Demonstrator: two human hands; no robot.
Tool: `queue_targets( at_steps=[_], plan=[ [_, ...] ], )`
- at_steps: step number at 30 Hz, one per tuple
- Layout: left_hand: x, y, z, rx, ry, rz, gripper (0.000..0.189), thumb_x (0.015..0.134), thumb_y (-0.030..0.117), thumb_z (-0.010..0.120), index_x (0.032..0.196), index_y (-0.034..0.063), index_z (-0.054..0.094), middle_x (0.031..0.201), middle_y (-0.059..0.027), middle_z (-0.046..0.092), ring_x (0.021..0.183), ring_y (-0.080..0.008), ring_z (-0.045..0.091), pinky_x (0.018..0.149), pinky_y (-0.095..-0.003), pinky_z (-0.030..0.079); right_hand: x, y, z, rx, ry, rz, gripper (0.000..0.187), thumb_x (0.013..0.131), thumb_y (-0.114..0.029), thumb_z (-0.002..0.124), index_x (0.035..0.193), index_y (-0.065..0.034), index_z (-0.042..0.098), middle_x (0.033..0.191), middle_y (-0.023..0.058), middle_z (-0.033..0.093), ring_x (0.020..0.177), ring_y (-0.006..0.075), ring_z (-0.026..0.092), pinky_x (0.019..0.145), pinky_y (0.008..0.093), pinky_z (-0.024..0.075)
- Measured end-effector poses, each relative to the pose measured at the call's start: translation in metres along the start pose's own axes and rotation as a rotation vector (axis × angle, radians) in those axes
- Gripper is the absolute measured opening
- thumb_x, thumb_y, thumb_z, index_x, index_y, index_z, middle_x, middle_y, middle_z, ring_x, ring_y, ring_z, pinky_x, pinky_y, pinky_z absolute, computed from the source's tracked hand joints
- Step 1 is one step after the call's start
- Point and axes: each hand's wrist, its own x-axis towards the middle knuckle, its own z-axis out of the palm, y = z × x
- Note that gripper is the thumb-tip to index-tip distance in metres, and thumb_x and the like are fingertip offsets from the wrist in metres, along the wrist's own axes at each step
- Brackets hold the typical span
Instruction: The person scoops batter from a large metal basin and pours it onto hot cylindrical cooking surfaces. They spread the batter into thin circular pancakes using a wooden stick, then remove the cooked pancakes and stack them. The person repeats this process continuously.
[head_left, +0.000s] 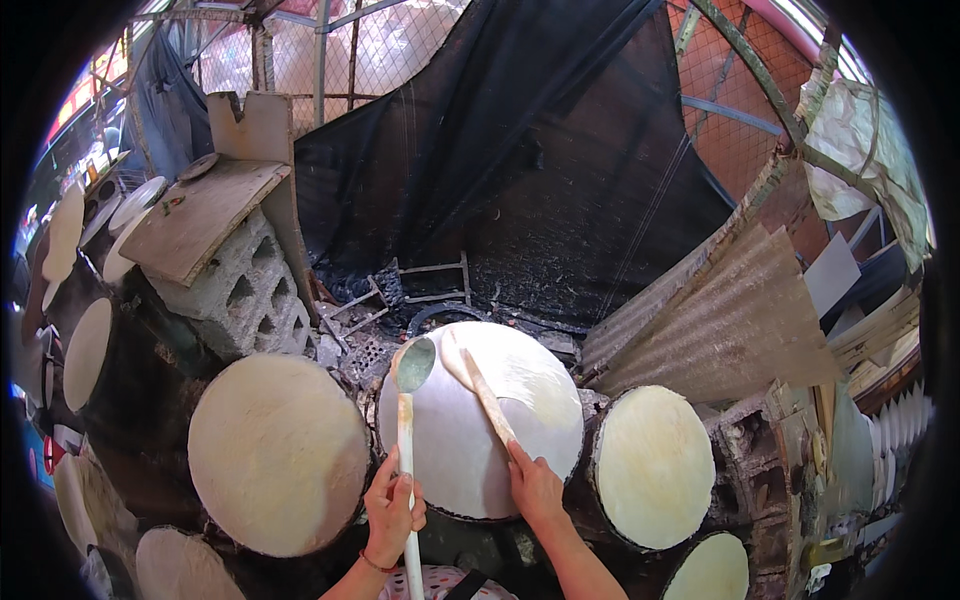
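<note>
My left hand (391, 511) grips the long white handle of a ladle (416, 367), held upright with its bowl above the left far side of the middle round griddle (461, 457). In my right hand (536, 484) is a wooden spreader (489, 399), tilted away to the left. Its pale, coated head rests in glossy white batter (525, 364) on the griddle's far part; the nearer surface looks duller and greyer. A larger, pale cream flat sheet (277, 454) covers the round to the left. Another yellowish sheet (655, 466) covers the smaller round to the right.
More pale rounds stand at near left (184, 566), near right (709, 574) and far left (88, 354). Hollow concrete blocks (251, 289) carry a wooden board (206, 214). A dark cloth (510, 165) hangs behind charred debris. Corrugated sheeting (720, 322) leans at right.
</note>
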Motion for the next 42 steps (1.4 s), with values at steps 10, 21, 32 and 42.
queue_targets(
  at_steps=[10,21,32,42],
  plan=[
    [-0.007,0.006,-0.012,-0.047,0.064,0.009,0.049,0.101,0.016,0.047,0.148,0.0176,0.034,0.077,-0.0036,0.052,0.048,-0.0074,0.043,0.04,-0.0209,0.034,0.038,0.017,-0.016,0.488,-0.097,0.167,0.032,0.092,-0.014,0.058,0.123,-0.0084,0.062,0.108,0.0217,0.067,0.099,0.0334,0.067,0.081,0.0367,0.053],
    [-0.023,0.018,-0.033,-0.073,0.152,0.025,0.048,0.101,0.013,0.045,0.148,0.0184,0.035,0.076,-0.0033,0.053,0.047,-0.0076,0.041,0.04,-0.0217,0.032,0.055,0.058,-0.005,0.449,0.047,-0.003,0.034,0.09,-0.016,0.062,0.124,-0.0131,0.064,0.08,0.012,0.067,0.064,0.0169,0.06,0.059,0.0326,0.0496],
    [-0.039,0.021,-0.043,-0.104,0.191,0.051,0.046,0.101,0.013,0.044,0.146,0.0206,0.037,0.075,-0.0035,0.053,0.047,-0.0074,0.04,0.04,-0.0215,0.031,0.049,0.049,-0.021,0.445,0.015,0.062,0.033,0.091,-0.019,0.059,0.123,-0.0112,0.065,0.087,0.0194,0.07,0.069,0.0244,0.066,0.067,0.0354,0.0522],
    [-0.083,-0.014,-0.01,-0.146,0.365,0.148,0.046,0.101,0.014,0.045,0.146,0.0212,0.036,0.077,-0.0038,0.053,0.047,-0.0075,0.04,0.04,-0.0214,0.032,0.044,0.07,-0.039,0.254,-0.262,-0.288,0.034,0.091,-0.018,0.059,0.124,-0.0163,0.064,0.1,0.0199,0.069,0.083,0.0334,0.068,0.075,0.041,0.0535]
  ],
)
